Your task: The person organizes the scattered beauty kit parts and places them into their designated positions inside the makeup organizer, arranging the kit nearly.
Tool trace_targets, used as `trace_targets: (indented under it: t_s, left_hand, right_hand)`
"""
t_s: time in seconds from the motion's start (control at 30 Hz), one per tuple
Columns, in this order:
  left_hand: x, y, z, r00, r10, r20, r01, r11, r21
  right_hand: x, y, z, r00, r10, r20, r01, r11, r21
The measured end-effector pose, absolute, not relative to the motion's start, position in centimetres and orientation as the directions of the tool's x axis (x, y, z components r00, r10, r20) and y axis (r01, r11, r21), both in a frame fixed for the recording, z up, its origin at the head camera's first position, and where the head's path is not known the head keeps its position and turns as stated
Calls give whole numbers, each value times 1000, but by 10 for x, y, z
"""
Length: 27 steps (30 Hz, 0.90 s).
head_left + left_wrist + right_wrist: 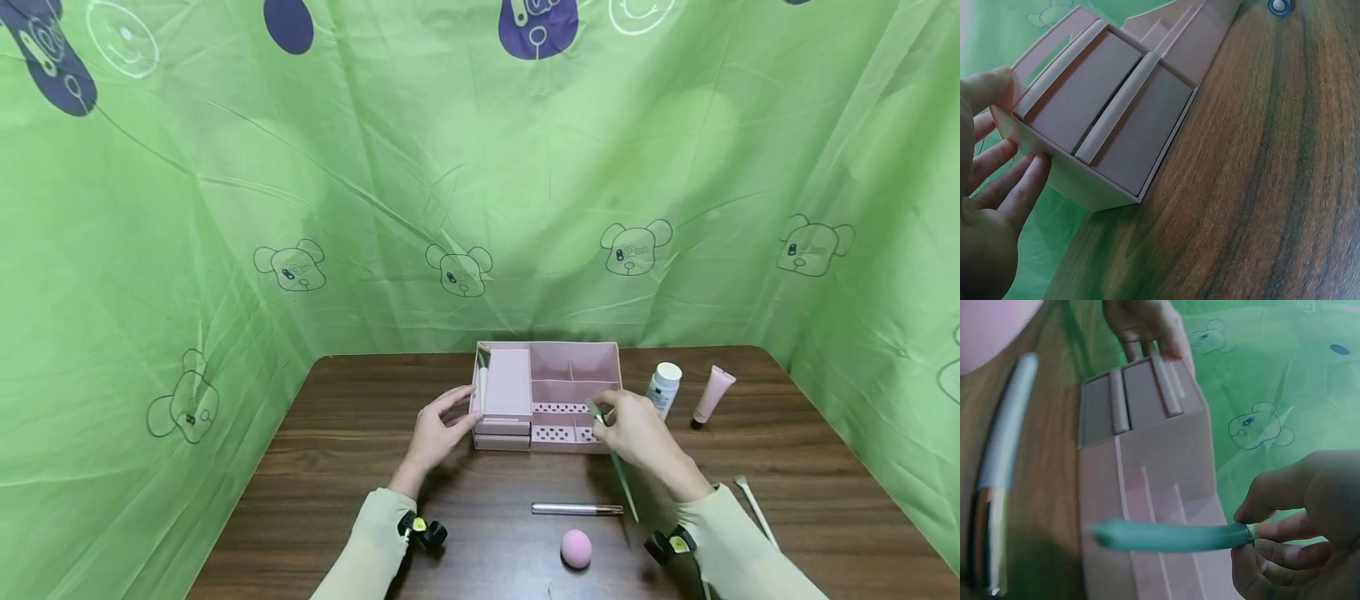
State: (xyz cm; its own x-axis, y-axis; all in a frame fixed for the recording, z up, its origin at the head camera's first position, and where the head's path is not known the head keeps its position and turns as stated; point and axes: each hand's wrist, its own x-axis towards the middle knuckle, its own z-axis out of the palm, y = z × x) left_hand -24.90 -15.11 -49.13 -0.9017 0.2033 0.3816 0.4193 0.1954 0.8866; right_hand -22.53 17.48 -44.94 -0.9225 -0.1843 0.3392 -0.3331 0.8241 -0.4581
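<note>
Head view: your right hand [637,429] pinches the green-handled brush [622,483] near its upper end, at the front right of the pink organizer [510,379], handle pointing back toward you. Your left hand [438,429], fingers spread, touches the organizer's left side. A white-handled brush [483,387] shows along that edge; the silver pen [576,508] and pink ball [576,548] lie in front, on the table [360,400].

Left wrist view: your thumb meets the front edge, fingers apart against the side wall; both drawers [1085,81] look closed.

Right wrist view: thumb and fingers close on the green handle's collar; your fingers mostly hide the bristles.

Judgement: step in hand is probably stowing the green-handled brush; next move calls for lining it up with one compartment, clear of the dividers [1154,512], left hand steadying the organizer
</note>
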Motion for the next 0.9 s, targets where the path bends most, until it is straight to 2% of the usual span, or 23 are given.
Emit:
trace_targets:
  t_s: [0.57, 0.9]
  left_hand:
    - [-250, -152, -494, -896, 202, 396, 431, 184, 883]
    - [-249, -151, -494, -897, 199, 396, 429, 166, 888]
  right_hand:
    - [-247, 137, -424, -892, -219, 397, -404, 779, -479]
    - [-259, 115, -415, -897, -205, 392, -404, 741, -536]
